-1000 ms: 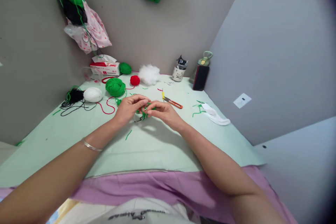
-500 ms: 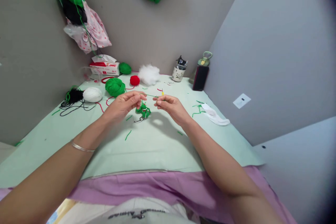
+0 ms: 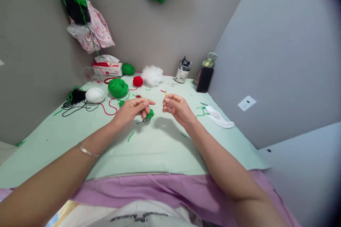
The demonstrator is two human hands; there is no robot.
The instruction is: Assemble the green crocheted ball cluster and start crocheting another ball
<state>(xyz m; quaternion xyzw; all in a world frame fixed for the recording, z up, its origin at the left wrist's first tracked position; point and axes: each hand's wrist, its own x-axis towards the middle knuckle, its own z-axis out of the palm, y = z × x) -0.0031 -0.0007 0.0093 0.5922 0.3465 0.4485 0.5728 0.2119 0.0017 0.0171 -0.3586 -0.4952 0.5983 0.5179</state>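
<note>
My left hand [image 3: 132, 110] hovers just above the pale green table cover [image 3: 149, 149], fingers closed on a small green crocheted piece [image 3: 149, 114] at its fingertips. A thin dark thread loop trails from the piece onto the cloth. My right hand [image 3: 178, 108] is a short gap to the right, thumb and fingers pinched on a thin tool with a yellow tip [image 3: 165, 94] that sticks up from them. I cannot make out a strand between the two hands.
Behind the hands lie a green yarn ball [image 3: 117, 88], a red ball [image 3: 137, 81], a white ball [image 3: 94, 95], black yarn [image 3: 77, 96] and white stuffing [image 3: 152, 75]. A tissue box [image 3: 107, 68], cup [image 3: 182, 75] and bottle [image 3: 209, 62] line the wall. A white cloth [image 3: 220, 117] lies right.
The hands, together on the green piece a second ago, drew apart with a green strand stretched between them. Now the left hand holds the piece again and the right stays raised.
</note>
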